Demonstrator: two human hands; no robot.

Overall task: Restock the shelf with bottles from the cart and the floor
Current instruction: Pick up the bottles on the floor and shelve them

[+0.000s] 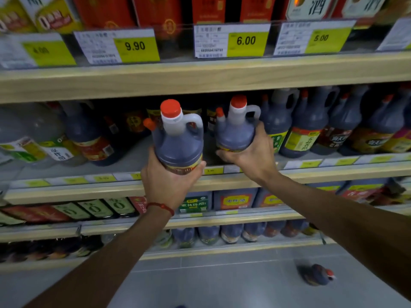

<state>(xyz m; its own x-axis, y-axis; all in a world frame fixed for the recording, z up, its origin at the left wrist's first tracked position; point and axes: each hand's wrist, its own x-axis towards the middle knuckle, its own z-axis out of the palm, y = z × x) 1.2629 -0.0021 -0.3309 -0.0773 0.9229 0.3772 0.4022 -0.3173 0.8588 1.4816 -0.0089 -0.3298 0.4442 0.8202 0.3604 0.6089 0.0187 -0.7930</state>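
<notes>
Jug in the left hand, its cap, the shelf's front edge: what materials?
Jug: likely translucent plastic, semi-matte; dark liquid shows through, the empty neck and moulded handle look milky. Cap: opaque orange-red plastic, probably. Shelf front edge: pale wood-grain, matte; laminate or real wood, cannot tell.

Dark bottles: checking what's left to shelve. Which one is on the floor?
The bottle at lower right, lying on the grey floor; the rest stand on shelves or are held upright.
</notes>
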